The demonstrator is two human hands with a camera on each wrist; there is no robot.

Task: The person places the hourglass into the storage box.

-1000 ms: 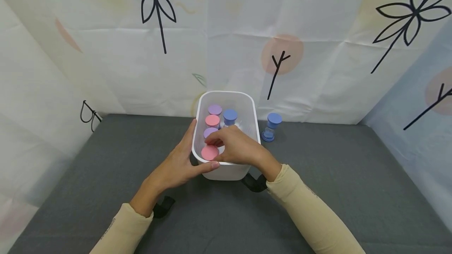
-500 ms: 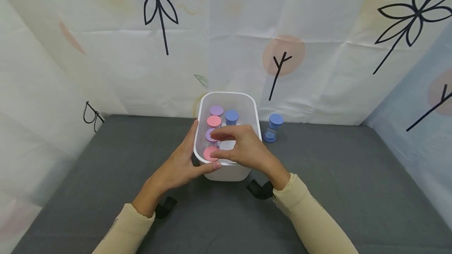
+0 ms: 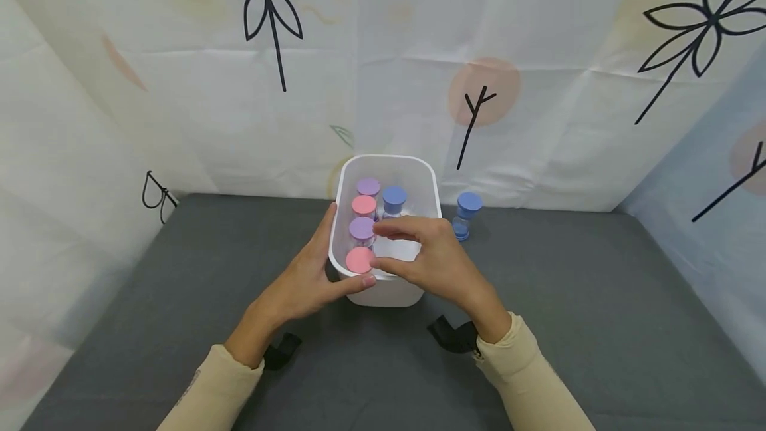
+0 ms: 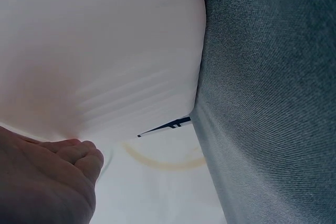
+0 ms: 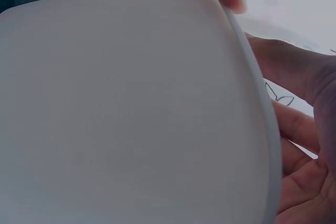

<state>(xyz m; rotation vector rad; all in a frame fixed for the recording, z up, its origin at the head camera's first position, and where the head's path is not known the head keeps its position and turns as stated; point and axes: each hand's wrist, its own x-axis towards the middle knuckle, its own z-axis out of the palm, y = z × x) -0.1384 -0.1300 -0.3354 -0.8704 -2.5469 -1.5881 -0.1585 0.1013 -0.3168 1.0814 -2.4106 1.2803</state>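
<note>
In the head view, a white plastic bin [image 3: 385,291] stands on the grey table. Inside, along its left side, sit two purple-capped sand timers [image 3: 362,228] and two pink-capped sand timers [image 3: 360,259], with a blue-capped sand timer [image 3: 393,199] beside them. My left hand [image 3: 305,275] holds the bin's near left corner, fingers along the outer wall and thumb at the front rim. Over the bin's right part hovers my right hand [image 3: 439,251], its thumb and fingers apart and nothing between them; the thumb tip appears close to the front pink cap.
Outside the bin, another blue sand timer [image 3: 465,215] stands upright on the table [image 3: 586,298] near the back edge. A patterned white cloth [image 3: 407,105] rises behind the table. Each wrist wears a black strap.
My right hand has let go of the front pink-capped sand timer, opened its fingers and drawn up and to the right. The left hand keeps its place on the bin.
</note>
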